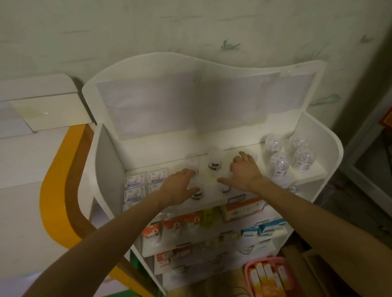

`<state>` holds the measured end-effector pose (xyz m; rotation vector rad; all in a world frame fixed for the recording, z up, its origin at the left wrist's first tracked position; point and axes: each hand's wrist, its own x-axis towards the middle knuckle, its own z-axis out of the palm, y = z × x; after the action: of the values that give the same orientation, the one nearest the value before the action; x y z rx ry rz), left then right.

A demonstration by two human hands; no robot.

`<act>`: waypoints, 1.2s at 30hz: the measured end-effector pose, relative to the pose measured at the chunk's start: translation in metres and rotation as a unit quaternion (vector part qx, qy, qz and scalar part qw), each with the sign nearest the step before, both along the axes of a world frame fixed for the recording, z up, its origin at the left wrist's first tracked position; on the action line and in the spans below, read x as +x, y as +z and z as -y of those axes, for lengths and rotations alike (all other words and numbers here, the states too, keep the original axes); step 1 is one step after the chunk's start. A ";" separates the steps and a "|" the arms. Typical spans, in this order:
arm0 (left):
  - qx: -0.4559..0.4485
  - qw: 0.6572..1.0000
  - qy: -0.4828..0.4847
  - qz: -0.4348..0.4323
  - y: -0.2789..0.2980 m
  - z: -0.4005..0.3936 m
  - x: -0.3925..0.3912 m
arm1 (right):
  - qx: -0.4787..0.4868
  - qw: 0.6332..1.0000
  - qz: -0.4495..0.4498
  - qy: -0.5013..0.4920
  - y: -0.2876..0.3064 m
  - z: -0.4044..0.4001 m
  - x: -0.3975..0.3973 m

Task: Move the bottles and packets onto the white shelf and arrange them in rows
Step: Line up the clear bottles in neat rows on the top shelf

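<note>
Both our arms reach out over the top tier of the white curved-sided shelf unit (325, 153). Our left hand (179, 187) lies palm down, fingers extended onto a clear plastic bottle (192, 164), with another small clear bottle with a dark label (197, 194) just under the thumb; whether it truly grips either one, we cannot tell. Our right hand (243, 171) is spread flat, fingers straight, holding nothing, resting among the bottles. Between the hands stands a clear bottle with a dark band (214, 162). On the left, flat white-and-blue packets (145, 183) sit in rows. Far right, a cluster of clear round-topped bottles (288, 157) stands together. Below, near the floor, a pink basket (284, 261) holds orange boxes (268, 280).
</note>
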<state>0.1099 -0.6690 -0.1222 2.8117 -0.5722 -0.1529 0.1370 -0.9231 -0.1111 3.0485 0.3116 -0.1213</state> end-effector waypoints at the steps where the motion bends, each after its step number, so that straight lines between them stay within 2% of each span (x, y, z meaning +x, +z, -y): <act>1: -0.004 1.000 0.003 -0.004 0.000 -0.001 -0.001 | -0.001 1.000 0.004 -0.013 -0.001 -0.002 0.000; 4: -0.008 1.000 0.010 -0.010 -0.001 -0.003 0.000 | 0.013 0.999 -0.006 -0.041 0.000 -0.011 -0.001; 8: -0.005 1.000 0.011 0.001 -0.001 -0.004 0.001 | 0.090 0.995 -0.015 -0.032 0.004 -0.012 0.002; 12: -0.005 1.000 0.016 0.016 -0.003 -0.003 -0.002 | 0.087 0.996 -0.031 -0.022 0.006 -0.007 0.004; 18: -0.003 1.000 0.024 0.015 -0.003 -0.001 -0.003 | 0.093 0.993 -0.017 -0.074 0.002 -0.011 0.000; 24: 0.027 0.999 0.011 0.028 -0.001 0.000 -0.001 | 0.101 0.992 0.012 -0.081 -0.006 -0.013 -0.004; 31: -0.004 0.996 0.007 0.085 -0.003 -0.003 0.005 | 0.196 0.972 0.094 -0.092 0.000 0.021 -0.005; 36: -0.037 0.991 -0.005 0.126 0.014 0.011 0.021 | 0.246 0.954 0.076 -0.153 0.005 0.059 0.002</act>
<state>0.1305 -0.6799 -0.1085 2.7736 -0.6333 0.2220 0.1386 -0.9817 -0.1066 3.5475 -0.1760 0.2083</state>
